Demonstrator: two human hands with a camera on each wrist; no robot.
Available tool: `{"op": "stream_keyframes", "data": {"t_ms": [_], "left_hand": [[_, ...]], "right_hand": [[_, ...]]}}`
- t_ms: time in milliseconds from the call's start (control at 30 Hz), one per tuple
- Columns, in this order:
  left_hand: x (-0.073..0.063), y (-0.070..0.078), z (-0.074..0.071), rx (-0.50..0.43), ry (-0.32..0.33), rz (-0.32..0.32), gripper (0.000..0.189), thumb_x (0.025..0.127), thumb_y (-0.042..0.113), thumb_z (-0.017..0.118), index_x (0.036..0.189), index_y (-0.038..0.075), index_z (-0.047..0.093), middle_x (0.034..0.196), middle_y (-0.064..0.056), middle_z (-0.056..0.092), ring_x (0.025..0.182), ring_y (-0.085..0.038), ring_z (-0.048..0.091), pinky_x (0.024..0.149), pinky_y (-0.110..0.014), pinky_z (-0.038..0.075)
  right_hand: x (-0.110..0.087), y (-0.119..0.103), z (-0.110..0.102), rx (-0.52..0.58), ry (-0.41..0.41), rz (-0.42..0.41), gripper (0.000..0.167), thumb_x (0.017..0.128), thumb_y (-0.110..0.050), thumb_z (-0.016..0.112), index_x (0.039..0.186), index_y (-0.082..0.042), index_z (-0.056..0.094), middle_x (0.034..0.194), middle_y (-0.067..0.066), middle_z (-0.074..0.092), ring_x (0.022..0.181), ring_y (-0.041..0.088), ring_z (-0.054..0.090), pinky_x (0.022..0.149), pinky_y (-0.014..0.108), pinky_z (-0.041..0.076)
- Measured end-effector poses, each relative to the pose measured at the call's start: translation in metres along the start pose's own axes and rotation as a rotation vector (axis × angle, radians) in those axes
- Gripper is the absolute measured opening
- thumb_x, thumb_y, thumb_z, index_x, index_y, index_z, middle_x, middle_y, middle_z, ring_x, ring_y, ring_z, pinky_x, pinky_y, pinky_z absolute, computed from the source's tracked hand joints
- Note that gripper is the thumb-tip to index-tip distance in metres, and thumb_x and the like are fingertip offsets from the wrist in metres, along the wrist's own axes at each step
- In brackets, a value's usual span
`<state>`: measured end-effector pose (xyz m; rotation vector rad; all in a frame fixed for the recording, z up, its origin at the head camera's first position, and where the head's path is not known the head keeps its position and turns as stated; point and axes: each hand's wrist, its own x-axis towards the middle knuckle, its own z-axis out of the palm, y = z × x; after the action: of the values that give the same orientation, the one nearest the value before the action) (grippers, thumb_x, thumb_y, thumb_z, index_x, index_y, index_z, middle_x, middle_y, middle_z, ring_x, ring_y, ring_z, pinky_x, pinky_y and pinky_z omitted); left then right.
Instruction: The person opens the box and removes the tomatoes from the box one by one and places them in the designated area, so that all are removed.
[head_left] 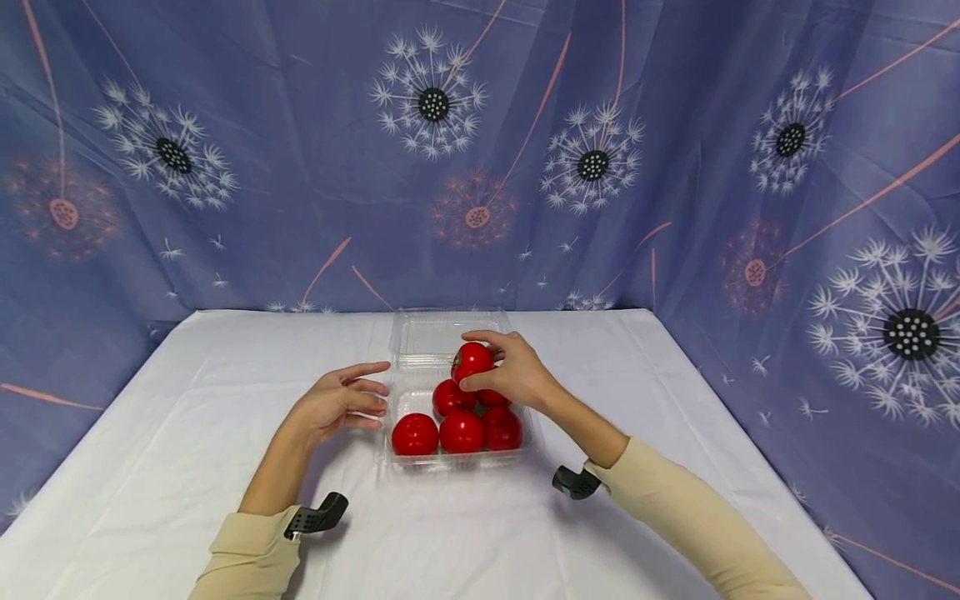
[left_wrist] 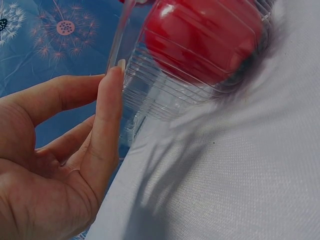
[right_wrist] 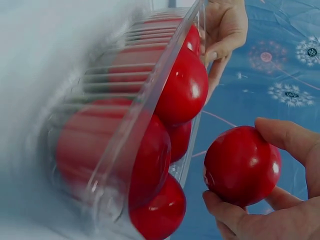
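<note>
Tomato (head_left: 471, 362) between right fingers (head_left: 487, 336); parted left fingers (head_left: 364, 403) perhaps touch container (head_left: 457, 459).

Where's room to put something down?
The white cloth is bare right of the right hand, left of the left hand, and between the beige sleeves. Inside the clear plastic box, the back-left corner looks free; its front and right are crowded with round red tomatoes.
</note>
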<state>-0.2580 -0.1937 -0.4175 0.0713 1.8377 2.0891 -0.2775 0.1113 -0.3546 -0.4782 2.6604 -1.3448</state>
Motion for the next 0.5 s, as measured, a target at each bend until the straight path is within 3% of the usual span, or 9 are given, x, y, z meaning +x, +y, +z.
{"op": "stream_keyframes", "data": {"t_ms": [500], "left_hand": [[0.001, -0.001, -0.001, 0.020, 0.002, -0.005, 0.078, 0.086, -0.007, 0.069, 0.156, 0.001, 0.035, 0.109, -0.009, 0.067, 0.084, -0.017, 0.073, 0.071, -0.035, 0.065]], "right_hand": [[-0.007, 0.014, -0.020, 0.076, 0.051, 0.016, 0.067, 0.076, -0.025, 0.086, 0.139, -0.027, 0.063, 0.127, 0.015, 0.049, 0.118, 0.032, 0.055, 0.087, 0.043, 0.058]]}}
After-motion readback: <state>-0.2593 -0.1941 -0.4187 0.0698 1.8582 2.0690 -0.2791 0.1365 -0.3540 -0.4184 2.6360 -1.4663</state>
